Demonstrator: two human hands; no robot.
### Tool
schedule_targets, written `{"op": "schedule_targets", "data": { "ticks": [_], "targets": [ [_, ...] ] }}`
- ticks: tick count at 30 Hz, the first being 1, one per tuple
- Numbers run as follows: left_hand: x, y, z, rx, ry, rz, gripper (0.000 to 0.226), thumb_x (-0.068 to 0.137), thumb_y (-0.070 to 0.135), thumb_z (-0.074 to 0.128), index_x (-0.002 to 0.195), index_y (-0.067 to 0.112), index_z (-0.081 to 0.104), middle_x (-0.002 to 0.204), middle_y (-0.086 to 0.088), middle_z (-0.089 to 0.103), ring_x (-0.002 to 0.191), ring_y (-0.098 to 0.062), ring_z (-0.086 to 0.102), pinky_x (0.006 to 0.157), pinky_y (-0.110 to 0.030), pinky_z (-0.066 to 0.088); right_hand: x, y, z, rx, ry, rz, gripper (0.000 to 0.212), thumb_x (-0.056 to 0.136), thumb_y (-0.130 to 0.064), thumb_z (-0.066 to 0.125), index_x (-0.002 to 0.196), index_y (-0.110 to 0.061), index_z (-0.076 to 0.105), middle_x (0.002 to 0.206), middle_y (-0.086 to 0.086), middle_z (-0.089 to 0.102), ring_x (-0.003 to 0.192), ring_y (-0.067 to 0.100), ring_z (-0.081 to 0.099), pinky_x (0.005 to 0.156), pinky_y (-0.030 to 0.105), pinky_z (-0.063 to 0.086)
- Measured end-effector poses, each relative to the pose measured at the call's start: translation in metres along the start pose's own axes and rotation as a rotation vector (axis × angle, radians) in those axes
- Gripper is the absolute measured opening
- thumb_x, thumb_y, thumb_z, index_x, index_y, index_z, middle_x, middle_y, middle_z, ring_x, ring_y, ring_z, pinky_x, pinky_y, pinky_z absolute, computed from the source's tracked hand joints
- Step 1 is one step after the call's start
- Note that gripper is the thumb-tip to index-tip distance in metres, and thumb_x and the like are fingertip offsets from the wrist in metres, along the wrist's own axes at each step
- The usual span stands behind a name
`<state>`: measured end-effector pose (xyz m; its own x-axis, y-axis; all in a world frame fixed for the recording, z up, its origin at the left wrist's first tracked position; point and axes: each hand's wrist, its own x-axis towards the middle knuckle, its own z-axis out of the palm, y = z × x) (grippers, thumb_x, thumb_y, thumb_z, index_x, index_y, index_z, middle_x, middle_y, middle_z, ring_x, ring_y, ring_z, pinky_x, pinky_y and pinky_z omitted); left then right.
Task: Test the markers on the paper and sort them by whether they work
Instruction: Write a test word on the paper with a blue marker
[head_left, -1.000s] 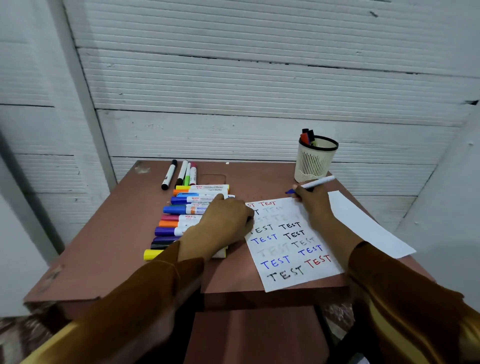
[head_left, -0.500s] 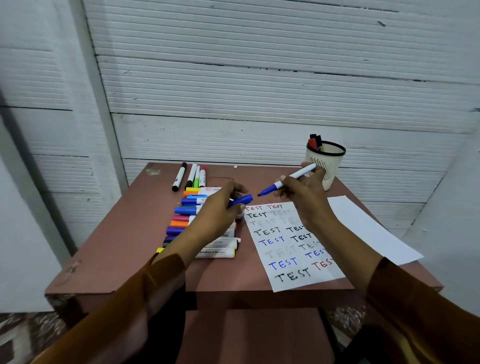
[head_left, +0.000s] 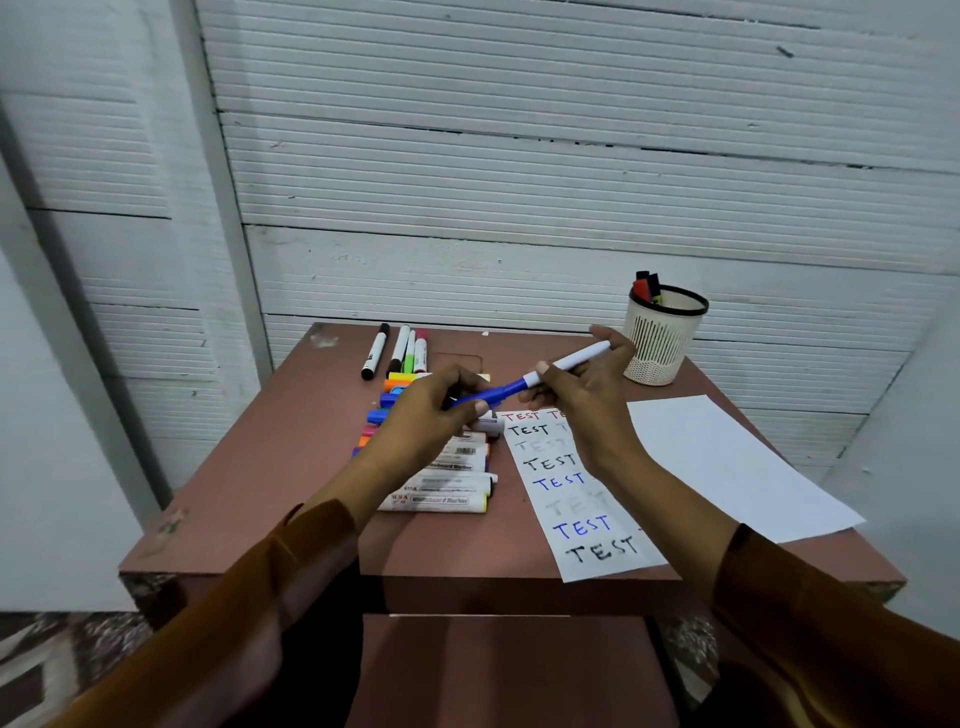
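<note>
My right hand (head_left: 587, 395) grips a white-barrelled blue marker (head_left: 569, 361) above the table. My left hand (head_left: 436, 410) holds its blue cap (head_left: 488, 396), which meets the marker's tip end. Under the hands lies the test paper (head_left: 576, 499), covered with "TEST" in red, black, blue and faint grey. A row of thick coloured markers (head_left: 441, 483) lies left of the paper, partly hidden by my left hand. Several thin markers (head_left: 397, 353) lie at the table's back left. A white mesh pen cup (head_left: 662, 338) with a few markers stands at the back right.
A blank white sheet (head_left: 727, 462) lies to the right of the test paper, overhanging the right edge of the reddish-brown table (head_left: 270, 467). A ribbed white wall rises directly behind the table. A lower brown surface (head_left: 509, 670) sits in front.
My right hand lifted the blue marker off the paper. My left hand left the marker row with the blue cap, and cap and marker tip have come together.
</note>
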<state>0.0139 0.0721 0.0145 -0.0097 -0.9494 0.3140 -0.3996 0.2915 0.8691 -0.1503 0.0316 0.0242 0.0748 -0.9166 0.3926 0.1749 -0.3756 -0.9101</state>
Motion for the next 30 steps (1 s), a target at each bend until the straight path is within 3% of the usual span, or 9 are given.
{"op": "schedule_targets", "data": {
  "ticks": [3, 7, 11, 14, 16, 18, 21, 27, 30],
  "targets": [
    [-0.001, 0.001, -0.006, -0.084, 0.026, -0.008, 0.01, 0.089, 0.006, 0.058, 0.097, 0.012, 0.06, 0.075, 0.002, 0.06, 0.058, 0.0, 0.053, 0.057, -0.013, 0.041, -0.003, 0.0, 0.007, 0.018, -0.043, 0.012, 0.036, 0.088, 0.006, 0.054, 0.104, -0.012, 0.027, 0.083, 0.023, 0.059, 0.061, 0.025, 0.064, 0.058, 0.027, 0.053],
    [-0.001, 0.001, -0.019, -0.27, 0.154, -0.116, 0.006, 0.095, 0.014, 0.05, 0.092, 0.013, 0.055, 0.069, 0.004, 0.058, 0.049, 0.003, 0.049, 0.053, -0.015, 0.04, 0.0, 0.0, 0.006, -0.219, -0.106, -0.069, 0.027, 0.083, 0.005, 0.062, 0.082, -0.016, 0.044, 0.074, -0.002, 0.058, 0.064, 0.002, 0.058, 0.062, 0.02, 0.049],
    [0.001, 0.006, -0.023, -0.303, 0.325, -0.227, 0.028, 0.098, 0.029, 0.043, 0.078, 0.011, 0.053, 0.061, 0.0, 0.05, 0.046, -0.004, 0.043, 0.045, -0.013, 0.037, -0.007, 0.006, 0.015, -0.696, -0.229, -0.492, 0.01, 0.086, -0.015, 0.059, 0.095, -0.018, 0.058, 0.086, -0.006, 0.058, 0.069, -0.001, 0.049, 0.063, 0.013, 0.04],
    [0.004, 0.001, -0.026, -0.085, 0.447, -0.219, 0.039, 0.097, 0.033, 0.041, 0.068, 0.011, 0.052, 0.058, -0.005, 0.05, 0.046, -0.006, 0.04, 0.049, -0.021, 0.036, -0.009, 0.009, 0.025, -0.942, -0.171, -0.795, 0.03, 0.092, -0.036, 0.05, 0.096, -0.012, 0.066, 0.084, 0.004, 0.057, 0.071, 0.013, 0.052, 0.061, 0.025, 0.039],
    [0.005, -0.007, -0.029, -0.019, 0.482, -0.166, 0.044, 0.097, 0.034, 0.041, 0.06, 0.011, 0.046, 0.086, 0.012, 0.025, 0.051, -0.011, 0.036, 0.054, -0.026, 0.03, -0.008, 0.006, 0.03, -1.016, -0.1, -0.93, 0.03, 0.092, -0.034, 0.05, 0.091, -0.011, 0.069, 0.077, 0.005, 0.056, 0.069, 0.022, 0.052, 0.06, 0.028, 0.036],
    [0.004, -0.012, -0.031, -0.017, 0.504, -0.145, 0.045, 0.098, 0.031, 0.04, 0.057, 0.014, 0.044, 0.06, 0.002, 0.038, 0.054, -0.014, 0.036, 0.056, -0.029, 0.03, -0.007, 0.004, 0.035, -1.063, -0.072, -0.994, 0.028, 0.092, -0.032, 0.051, 0.087, -0.012, 0.069, 0.076, 0.004, 0.057, 0.071, 0.022, 0.049, 0.063, 0.029, 0.032],
    [0.003, -0.012, -0.033, -0.013, 0.541, -0.12, 0.044, 0.098, 0.024, 0.039, 0.055, 0.016, 0.04, 0.056, -0.005, 0.042, 0.054, -0.015, 0.033, 0.057, -0.029, 0.029, -0.008, 0.004, 0.043, -1.041, -0.094, -0.951, 0.028, 0.091, -0.033, 0.05, 0.085, -0.012, 0.068, 0.075, 0.001, 0.062, 0.072, 0.016, 0.046, 0.065, 0.027, 0.03],
    [0.002, -0.017, -0.041, 0.072, 0.579, -0.044, 0.045, 0.098, 0.019, 0.039, 0.053, 0.018, 0.039, 0.051, -0.002, 0.037, 0.049, -0.013, 0.03, 0.052, -0.03, 0.024, -0.003, -0.005, 0.058, -0.812, -0.251, -0.449, 0.032, 0.083, -0.039, 0.054, 0.083, -0.01, 0.069, 0.071, 0.002, 0.056, 0.068, 0.017, 0.048, 0.058, 0.031, 0.033],
    [0.007, -0.02, -0.046, 0.206, 0.539, -0.034, 0.045, 0.099, 0.027, 0.038, 0.056, 0.016, 0.044, 0.052, -0.003, 0.041, 0.05, -0.013, 0.034, 0.052, -0.03, 0.027, 0.017, -0.012, 0.054, -1.009, -0.336, -0.422, 0.031, 0.085, -0.04, 0.056, 0.103, -0.02, 0.071, 0.086, -0.001, 0.054, 0.088, 0.018, 0.044, 0.076, 0.033, 0.035]
  ]
}}
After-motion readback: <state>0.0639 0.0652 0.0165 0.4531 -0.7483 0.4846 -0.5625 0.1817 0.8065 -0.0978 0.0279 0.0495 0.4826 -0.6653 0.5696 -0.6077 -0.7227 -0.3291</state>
